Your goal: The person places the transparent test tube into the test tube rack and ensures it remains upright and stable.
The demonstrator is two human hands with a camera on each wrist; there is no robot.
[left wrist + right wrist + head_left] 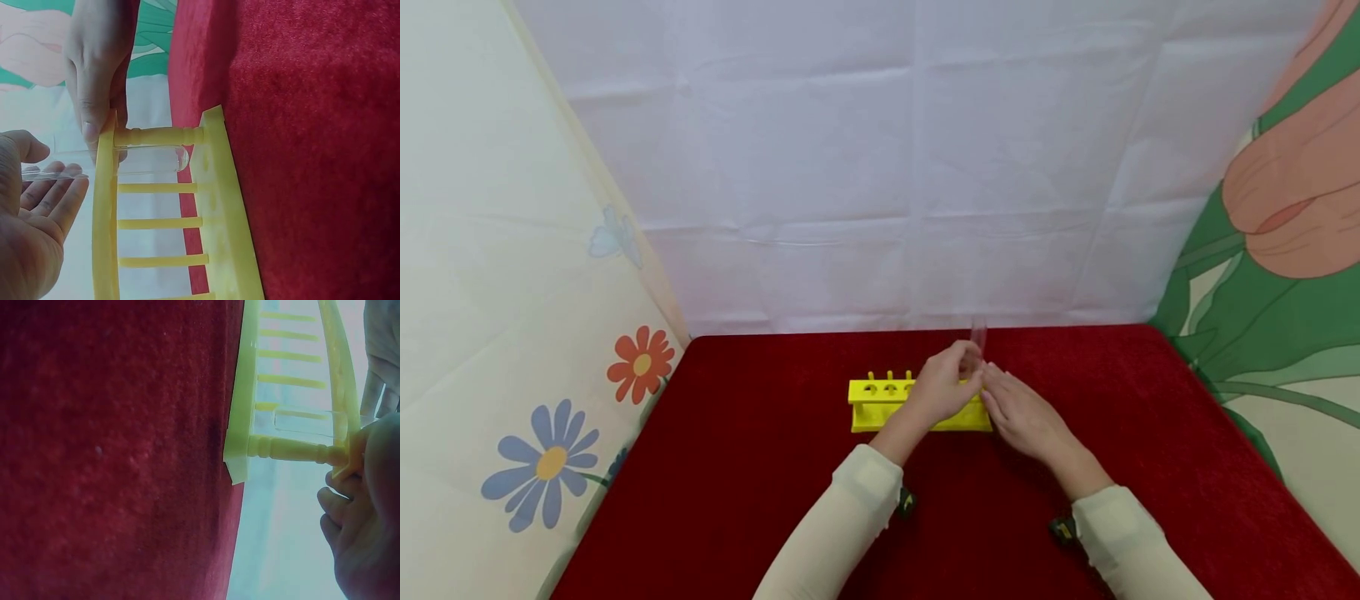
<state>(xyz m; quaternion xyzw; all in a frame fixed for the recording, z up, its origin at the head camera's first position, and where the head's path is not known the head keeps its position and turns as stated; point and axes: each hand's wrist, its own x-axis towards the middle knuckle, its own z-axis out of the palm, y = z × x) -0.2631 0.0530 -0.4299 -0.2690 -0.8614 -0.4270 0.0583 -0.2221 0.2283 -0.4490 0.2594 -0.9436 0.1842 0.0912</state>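
A yellow test tube rack [863,392] stands on the red cloth in the head view. One clear test tube [150,160] passes through the end hole of its top bar, and the rounded bottom shows between the bars in the left wrist view. My left hand [938,387] curls thumb and fingers around the tube's upper part, above the top bar. At the rack's right end, my right hand [1022,412] grips the end of the top bar, with its thumb against the bar in the left wrist view. The tube's upper end rises above my left fingers in the head view.
The red cloth [737,467] covers the table around the rack. A white sheet [820,167] hangs behind its back edge, and flowered hangings [550,333] flank both sides. Thin yellow pegs [159,224] line the rack. Dark wrist devices [1063,530] sit by both cuffs.
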